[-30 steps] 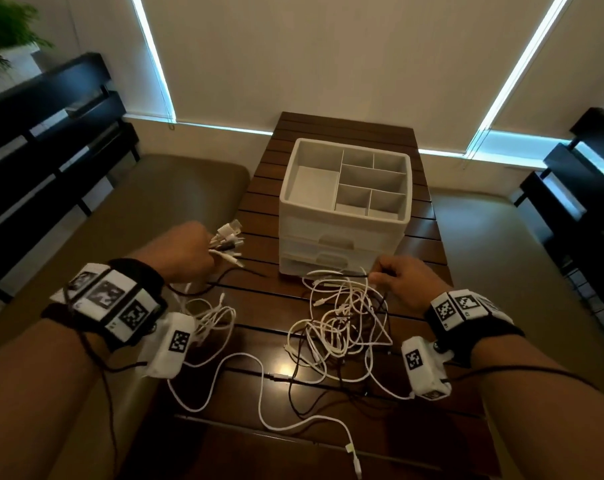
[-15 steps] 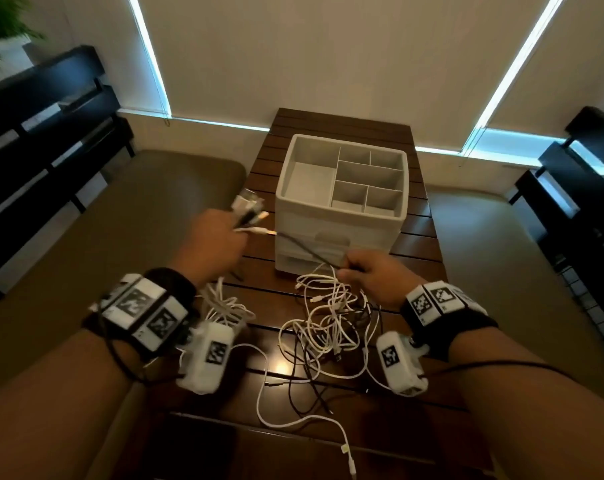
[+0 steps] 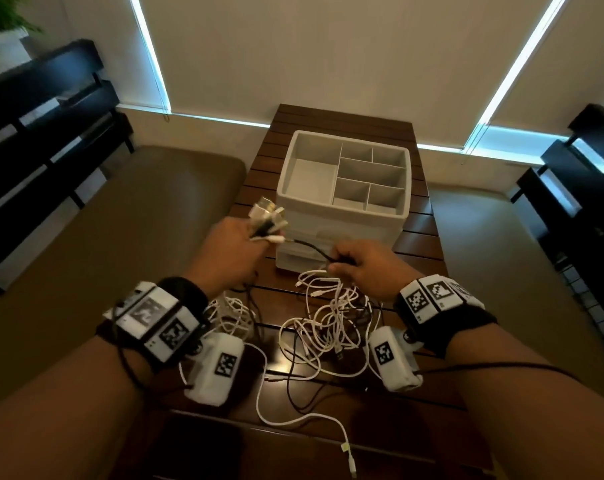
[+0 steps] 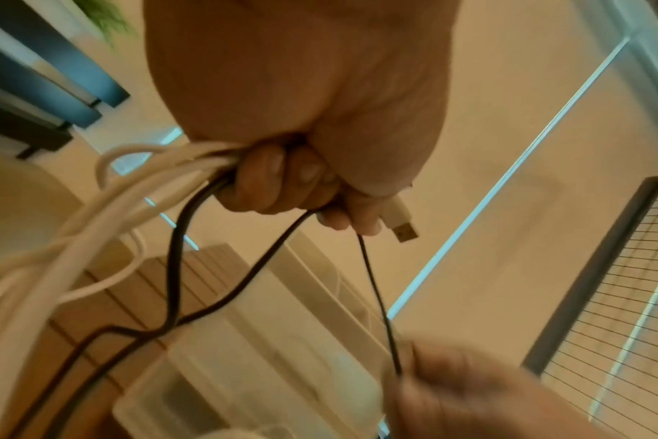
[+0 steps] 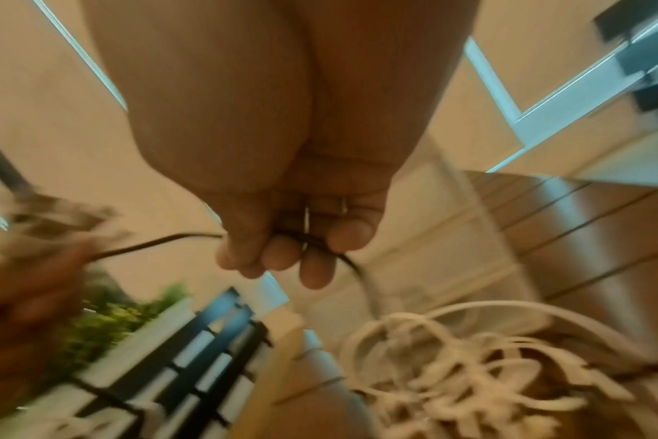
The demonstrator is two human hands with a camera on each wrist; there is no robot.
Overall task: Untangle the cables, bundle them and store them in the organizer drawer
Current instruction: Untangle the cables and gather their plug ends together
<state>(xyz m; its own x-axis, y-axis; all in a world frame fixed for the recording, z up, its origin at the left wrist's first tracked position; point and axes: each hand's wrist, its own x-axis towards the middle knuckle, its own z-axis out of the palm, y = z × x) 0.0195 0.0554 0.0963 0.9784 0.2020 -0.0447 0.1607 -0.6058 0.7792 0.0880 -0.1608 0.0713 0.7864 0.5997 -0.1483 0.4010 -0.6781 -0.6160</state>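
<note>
**Inspector A:** We record the left hand (image 3: pixel 232 249) raised in front of the white plastic organizer with the divided top tray (image 3: pixel 342 197), its grip clenched round a fistful of white and black cable ends (image 3: pixel 267 221). In the left wrist view the white cords (image 4: pixel 94 234) and two black ones run out below the curled fingers (image 4: pixel 282 181), and one white USB plug (image 4: pixel 400 221) sticks out past the fist.

**Inspector B:** We agree. The right hand (image 3: pixel 362 268) pinches a thin black cable (image 3: pixel 311 249) stretched between the two hands; the fingertips (image 5: pixel 278 258) close on it in the right wrist view. The loose tangle of white and black cables (image 3: pixel 331 323) lies on the dark slatted wooden desk (image 3: pixel 418 237), just in front of the organizer, whose drawers look shut.

**Inspector A:** Risks, in our judgement: the black cable appears to pass down into the tangle. A hard pull may tighten a knot rather than free it, or drag the whole heap off the near edge, where one white lead (image 3: pixel 345 448) already trails.

**Inspector B:** We add two. The left fist is full, so a plug could slip out and fall back into the heap. A snagged cord could also tug the light organizer across the desk.
</note>
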